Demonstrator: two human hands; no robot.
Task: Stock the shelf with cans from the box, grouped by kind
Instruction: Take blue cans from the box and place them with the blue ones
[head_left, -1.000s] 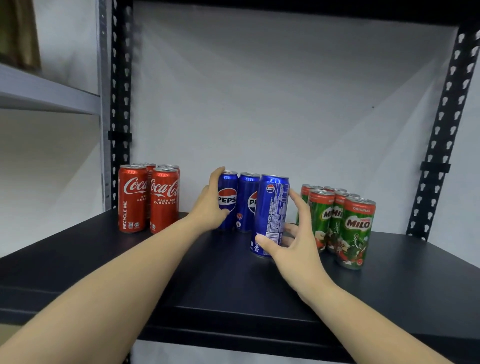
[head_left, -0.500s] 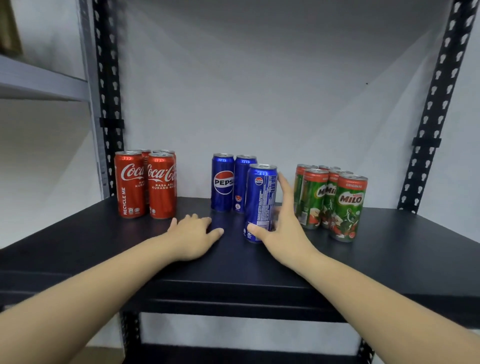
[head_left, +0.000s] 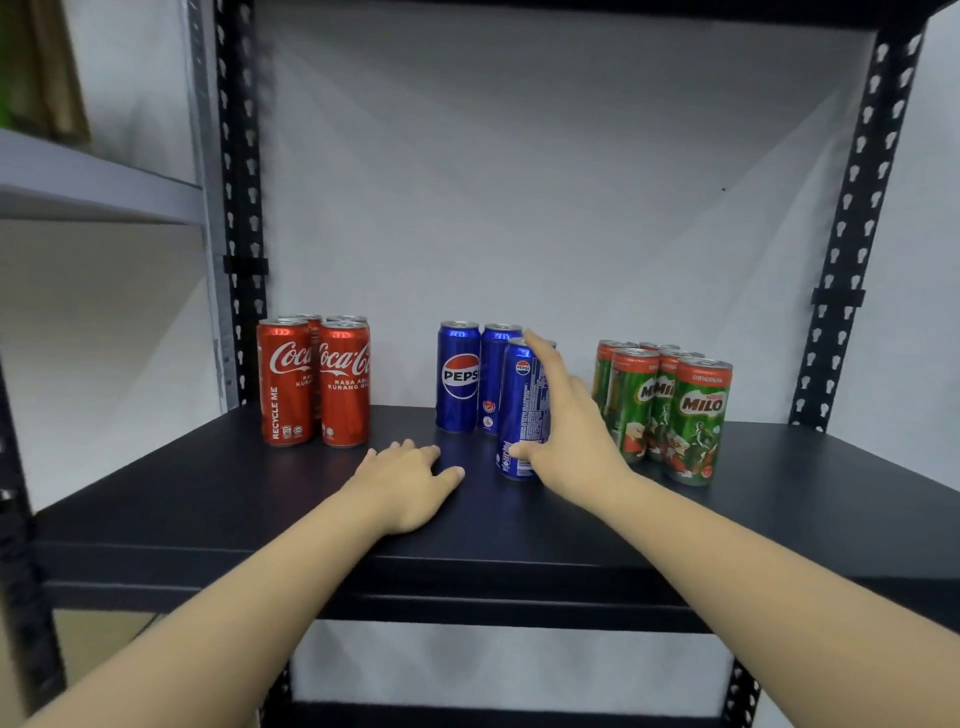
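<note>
Storeroom: slotted metal racking (head_left: 841, 244), bare wall (head_left: 519, 182)

We see a white wall (head_left: 545, 208) far behind, black perforated uprights (head_left: 852, 218) at left and right, and at far left a grey neighbouring shelf (head_left: 88, 182) bearing a blurred brown cardboard item (head_left: 49, 73).
</note>
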